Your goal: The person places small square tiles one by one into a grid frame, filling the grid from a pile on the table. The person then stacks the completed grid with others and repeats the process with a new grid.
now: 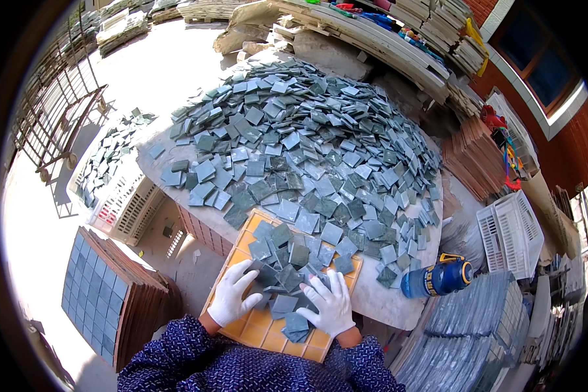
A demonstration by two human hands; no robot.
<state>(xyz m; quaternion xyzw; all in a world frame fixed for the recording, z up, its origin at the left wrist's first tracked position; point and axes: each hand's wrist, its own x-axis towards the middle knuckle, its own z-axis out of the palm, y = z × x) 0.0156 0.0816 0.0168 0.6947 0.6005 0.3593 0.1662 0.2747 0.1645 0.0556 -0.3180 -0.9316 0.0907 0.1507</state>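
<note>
Head view. Surface: a pale stone slab table (398, 307), round-edged, standing in a sunlit outdoor yard with a bright concrete floor (39, 215). Heaped over most of the slab, a large pile of loose grey-green square mosaic tiles (307, 144). At 12 o'clock, stacked boards and stone offcuts; at 3 o'clock, a red brick wall with a window (542, 72) and a white plastic crate (513, 235); at 9 o'clock, a second white crate (127, 202) and a leaning stack of tiled sheets (95, 287). A blue bottle with a yellow band (436, 279) lies on the slab at 4 o'clock.

Hidden or unclear: the fisheye rim blackens the corners; the orange grid tray (268, 330) is partly covered by tiles and hands; the forearms, in blue patterned sleeves, are cut off at 6 o'clock.

Tiles on the tray (287, 258): matte, mottled, overlapping, some tilted. The left hand (232, 294) and right hand (330, 304), both in white gloves, rest flat with fingers spread apart on them, gripping nothing.
</note>
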